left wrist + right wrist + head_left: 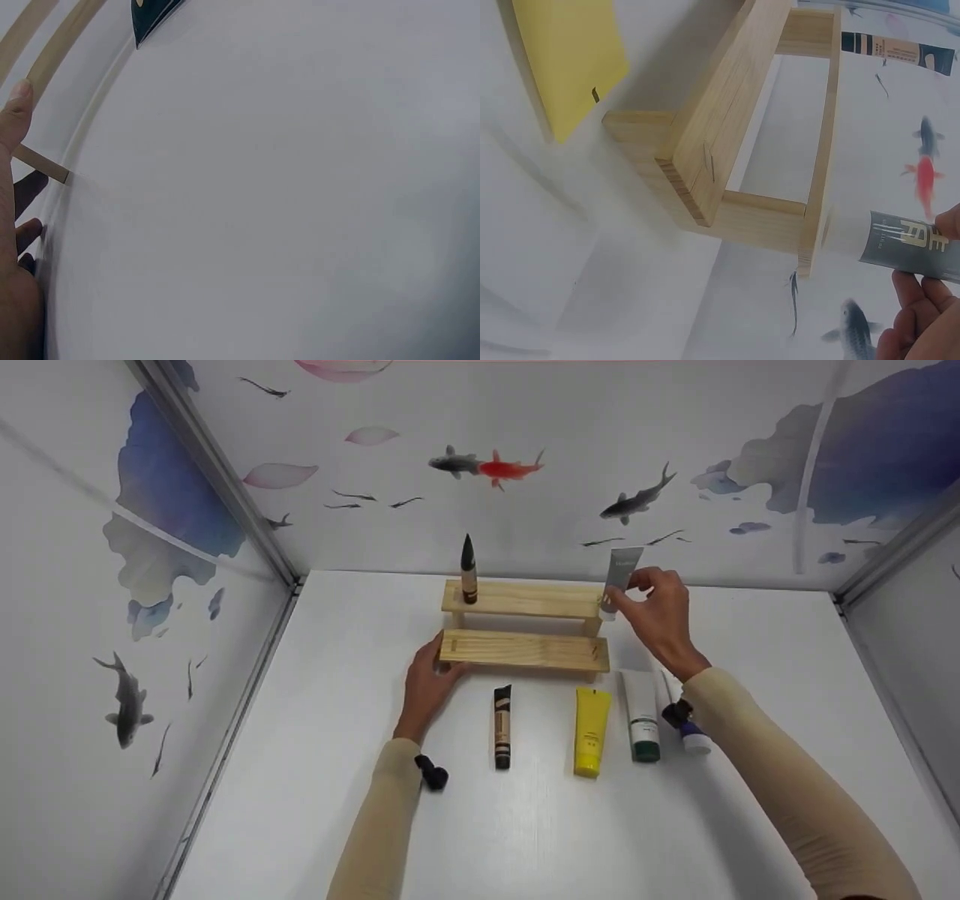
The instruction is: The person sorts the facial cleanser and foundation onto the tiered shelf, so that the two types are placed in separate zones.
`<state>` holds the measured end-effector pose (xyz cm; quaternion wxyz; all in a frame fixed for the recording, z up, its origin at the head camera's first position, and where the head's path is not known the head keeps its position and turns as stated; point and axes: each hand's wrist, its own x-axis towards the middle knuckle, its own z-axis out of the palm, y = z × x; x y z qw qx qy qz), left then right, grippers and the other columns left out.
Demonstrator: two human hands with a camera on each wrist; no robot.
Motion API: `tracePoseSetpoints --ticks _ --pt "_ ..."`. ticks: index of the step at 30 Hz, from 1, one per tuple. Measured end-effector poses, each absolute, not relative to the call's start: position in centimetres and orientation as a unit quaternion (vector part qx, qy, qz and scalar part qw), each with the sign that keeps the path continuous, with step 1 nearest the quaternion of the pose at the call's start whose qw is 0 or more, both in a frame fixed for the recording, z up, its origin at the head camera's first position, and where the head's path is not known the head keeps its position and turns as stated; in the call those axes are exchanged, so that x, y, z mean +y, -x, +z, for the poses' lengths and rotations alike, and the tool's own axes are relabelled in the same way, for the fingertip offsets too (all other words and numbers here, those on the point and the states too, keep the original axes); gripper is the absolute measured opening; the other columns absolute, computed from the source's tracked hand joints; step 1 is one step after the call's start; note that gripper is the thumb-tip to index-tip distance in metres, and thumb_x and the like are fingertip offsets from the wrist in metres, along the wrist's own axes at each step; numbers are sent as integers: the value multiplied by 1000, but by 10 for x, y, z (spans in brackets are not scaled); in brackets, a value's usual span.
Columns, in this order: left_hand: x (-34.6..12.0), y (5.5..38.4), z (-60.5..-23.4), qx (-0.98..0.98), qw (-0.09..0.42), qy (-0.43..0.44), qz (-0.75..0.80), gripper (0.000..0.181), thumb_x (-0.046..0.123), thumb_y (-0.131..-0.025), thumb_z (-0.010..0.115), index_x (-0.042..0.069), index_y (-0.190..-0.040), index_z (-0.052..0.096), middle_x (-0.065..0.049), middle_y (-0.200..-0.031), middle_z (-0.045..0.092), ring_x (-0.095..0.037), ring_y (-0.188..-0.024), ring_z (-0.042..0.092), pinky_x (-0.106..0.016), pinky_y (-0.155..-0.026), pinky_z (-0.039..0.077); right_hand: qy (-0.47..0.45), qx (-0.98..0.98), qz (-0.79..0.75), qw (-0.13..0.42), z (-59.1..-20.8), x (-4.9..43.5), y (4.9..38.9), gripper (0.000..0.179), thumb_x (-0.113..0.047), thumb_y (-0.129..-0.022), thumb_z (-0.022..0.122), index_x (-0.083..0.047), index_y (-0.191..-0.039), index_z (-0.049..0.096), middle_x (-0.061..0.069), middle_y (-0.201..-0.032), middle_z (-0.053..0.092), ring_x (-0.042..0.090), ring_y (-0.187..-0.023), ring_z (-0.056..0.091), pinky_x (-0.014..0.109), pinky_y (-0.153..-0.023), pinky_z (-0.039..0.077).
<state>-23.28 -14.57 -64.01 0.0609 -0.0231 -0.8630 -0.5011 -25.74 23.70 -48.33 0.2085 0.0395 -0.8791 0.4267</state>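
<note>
A two-step wooden rack (525, 651) stands near the back of the table. My left hand (429, 690) grips its left end at the lower step; in the left wrist view the thumb (18, 112) lies along the board, the other fingers below. With its thumb and fingers my right hand (661, 611) pinches a grey tube (624, 568), white cap down, at the right end of the upper step. In the right wrist view the cap end of the grey tube (904, 244) is right by that board's edge. A dark-tipped beige tube (469, 574) stands upright on the upper step's left part.
In front of the rack lie a black-and-beige tube (502, 729), a yellow tube (591, 731), a white tube with a green cap (643, 716), and a blue-and-white tube (694, 739) partly under the right forearm. Printed walls (375, 532) enclose the table's back and sides.
</note>
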Motion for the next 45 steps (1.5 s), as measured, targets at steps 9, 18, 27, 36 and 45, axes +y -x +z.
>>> tracePoseSetpoints --ticks 9,18,27,36,45 --pt "-143 234 -638 -859 52 13 -509 95 56 -96 83 15 -171 42 -13 -166 51 -31 -156 46 -47 -131 35 -54 -883 411 219 -486 227 265 36 -23 -97 84 7 -114 72 25 -110 69 35 -104 56 44 -92 43" --pt "-145 234 -637 -859 55 14 -508 94 56 -96 83 16 -171 42 -11 -165 52 -29 -153 49 -47 -129 39 -57 -877 432 204 -484 208 269 38 -25 -97 85 5 -116 72 25 -114 68 35 -107 55 43 -93 42" --pt "-146 234 -638 -862 61 17 -503 94 55 -97 83 14 -171 42 -13 -165 52 -31 -154 48 -47 -129 38 -68 -871 440 207 -485 192 273 36 -25 -96 86 3 -115 74 18 -109 70 35 -107 56 42 -93 43" --pt "-146 235 -639 -863 61 20 -501 94 57 -97 82 16 -171 42 -12 -167 51 -30 -156 46 -47 -130 36 -87 -866 440 219 -487 176 276 36 -23 -97 87 4 -115 74 20 -109 70 34 -106 57 44 -93 45" --pt "-145 233 -638 -869 57 16 -491 92 54 -99 81 13 -171 41 -13 -168 50 -31 -157 44 -47 -132 33 -97 -864 443 219 -489 160 279 34 -23 -96 87 4 -114 74 18 -108 71 33 -105 58 45 -94 47"
